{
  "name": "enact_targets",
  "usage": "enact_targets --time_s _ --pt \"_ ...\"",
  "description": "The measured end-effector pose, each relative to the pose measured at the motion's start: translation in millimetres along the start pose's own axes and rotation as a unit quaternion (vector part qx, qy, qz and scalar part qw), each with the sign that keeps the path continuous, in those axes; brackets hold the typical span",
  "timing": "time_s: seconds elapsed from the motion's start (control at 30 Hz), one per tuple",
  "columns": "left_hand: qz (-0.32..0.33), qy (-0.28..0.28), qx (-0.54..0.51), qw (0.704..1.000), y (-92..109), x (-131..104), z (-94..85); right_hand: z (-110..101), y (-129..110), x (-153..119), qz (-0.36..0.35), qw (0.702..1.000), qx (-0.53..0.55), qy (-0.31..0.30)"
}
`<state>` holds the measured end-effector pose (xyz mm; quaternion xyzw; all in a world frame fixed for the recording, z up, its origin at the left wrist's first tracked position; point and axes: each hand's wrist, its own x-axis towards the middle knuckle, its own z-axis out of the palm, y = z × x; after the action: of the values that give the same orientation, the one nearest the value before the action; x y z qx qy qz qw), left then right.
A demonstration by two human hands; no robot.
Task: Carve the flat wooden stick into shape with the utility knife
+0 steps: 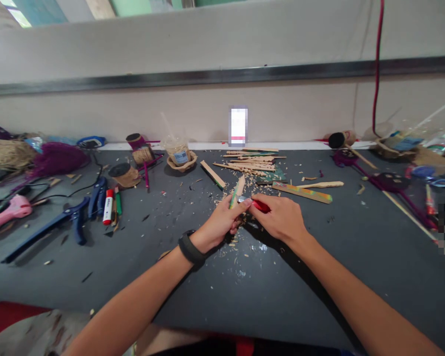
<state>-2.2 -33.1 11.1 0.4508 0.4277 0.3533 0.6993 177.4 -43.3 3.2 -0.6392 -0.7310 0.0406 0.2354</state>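
Observation:
My left hand (224, 216), with a black band on its wrist, is closed around a short wooden stick (240, 185) that has a pointed upper end and green paint along one side. In my right hand (280, 213) is a red-handled knife (262, 206), its short metal blade lying against the stick close to my left thumb. Pale wood shavings (234, 242) are scattered below and around both hands. Just beyond them lies a pile of carved wooden sticks (254, 163). A painted wooden strip (302, 192) rests right of my right hand, and another strip (212, 174) lies to the upper left.
Left on the dark table (133, 282) are blue cutters (65, 217), a red-and-white marker (108, 206) and a pink glue gun (11, 212). A plastic cup (178, 151) stands near the wall. Purple-wrapped pieces (393, 183) lie at right; a red cable (377, 74) hangs there.

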Motion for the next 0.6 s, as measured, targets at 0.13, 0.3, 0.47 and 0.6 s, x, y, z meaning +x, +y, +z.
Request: enact_targets --time_s 0.13,0.3,0.47,0.6 --pt "0.009 0.055 0.020 0.998 -10 1 2.7 2 3 2 0.030 0.999 -0.021 0.028" --pt "0.044 0.031 0.019 0.998 -12 8 -1.4 -2 10 5 0.013 0.999 -0.004 0.037" --pt "0.037 0.037 -0.038 0.998 -11 15 -9.4 -3 13 7 0.026 0.999 0.048 -0.005" --pt "0.013 0.002 -0.080 0.997 -9 17 -12.1 -3 11 7 0.024 0.996 0.078 -0.023"
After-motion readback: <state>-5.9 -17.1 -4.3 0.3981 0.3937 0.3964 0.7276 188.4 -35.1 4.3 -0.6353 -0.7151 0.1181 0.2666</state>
